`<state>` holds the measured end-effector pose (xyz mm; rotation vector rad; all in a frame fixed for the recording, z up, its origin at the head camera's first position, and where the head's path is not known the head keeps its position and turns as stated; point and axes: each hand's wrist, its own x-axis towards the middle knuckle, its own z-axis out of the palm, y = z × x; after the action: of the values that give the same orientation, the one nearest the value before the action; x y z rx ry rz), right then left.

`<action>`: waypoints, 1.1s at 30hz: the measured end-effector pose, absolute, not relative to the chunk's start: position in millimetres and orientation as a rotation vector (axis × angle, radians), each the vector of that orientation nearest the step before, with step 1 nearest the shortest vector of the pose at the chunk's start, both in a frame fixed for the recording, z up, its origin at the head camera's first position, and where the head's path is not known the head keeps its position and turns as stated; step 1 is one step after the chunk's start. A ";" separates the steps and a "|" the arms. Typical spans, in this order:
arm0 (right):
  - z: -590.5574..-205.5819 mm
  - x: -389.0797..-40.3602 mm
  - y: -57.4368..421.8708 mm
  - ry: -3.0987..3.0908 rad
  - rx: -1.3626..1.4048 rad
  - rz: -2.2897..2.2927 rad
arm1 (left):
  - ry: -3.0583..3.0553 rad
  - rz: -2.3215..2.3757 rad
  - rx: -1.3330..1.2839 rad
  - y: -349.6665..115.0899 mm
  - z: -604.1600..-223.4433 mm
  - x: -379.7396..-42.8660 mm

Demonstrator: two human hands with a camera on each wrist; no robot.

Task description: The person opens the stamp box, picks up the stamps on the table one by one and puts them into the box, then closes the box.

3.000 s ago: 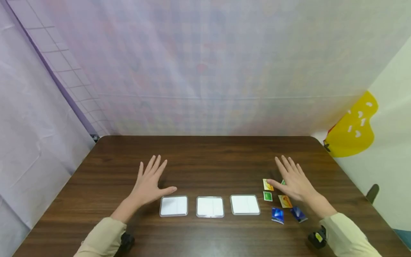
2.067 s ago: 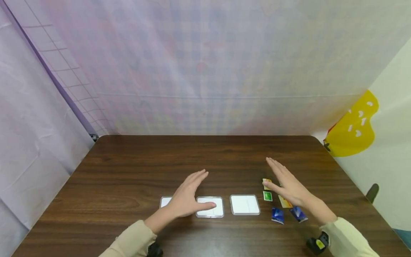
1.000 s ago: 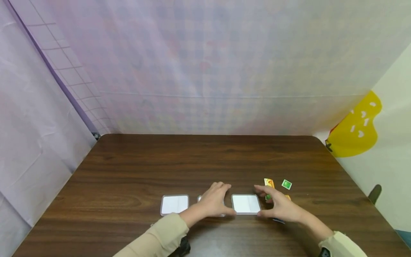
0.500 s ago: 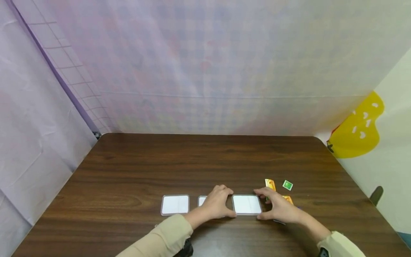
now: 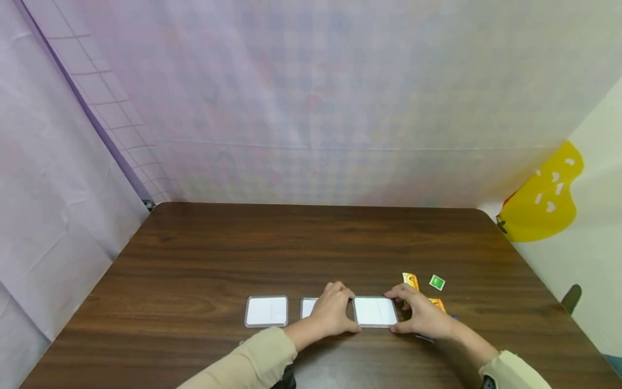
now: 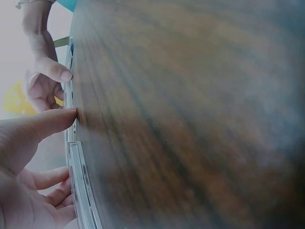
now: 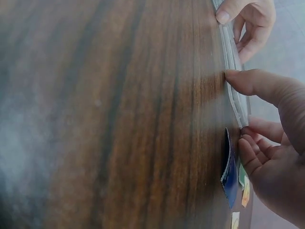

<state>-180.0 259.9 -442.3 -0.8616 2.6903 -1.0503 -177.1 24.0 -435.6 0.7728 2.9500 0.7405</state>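
The right-hand flat clear case [image 5: 376, 312] with a white inside lies on the table, held at its sides by both hands. My left hand [image 5: 332, 310] has its thumb at the near left corner and its fingers at the far left corner. On the right side, my right hand [image 5: 420, 313] grips likewise with thumb near and fingers far. The left forearm and hand partly cover the middle case [image 5: 306, 307]. In the right wrist view, a bent blue slip [image 7: 230, 174] with a serrated edge lies beside the right fingers.
The left case [image 5: 266, 312] lies flat in the same row. Behind the right hand are a green stamp-like square [image 5: 437, 282] and orange slips [image 5: 410, 280], some partly hidden. A yellow cutout [image 5: 541, 202] hangs beyond the brown table's [image 5: 291, 243] right edge.
From spread fingers above the table, my left hand has moved right and my right hand inward to grip the right case. Over the last second the hands have barely moved.
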 end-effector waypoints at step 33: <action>-442.0 -180.5 257.3 2.834 -0.957 -1.011 | 2.969 0.732 0.722 25.5 -438.5 -177.6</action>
<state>-180.5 257.3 -442.0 -0.9568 2.8342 -1.0110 -177.6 25.5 -438.5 0.7215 2.9686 0.7320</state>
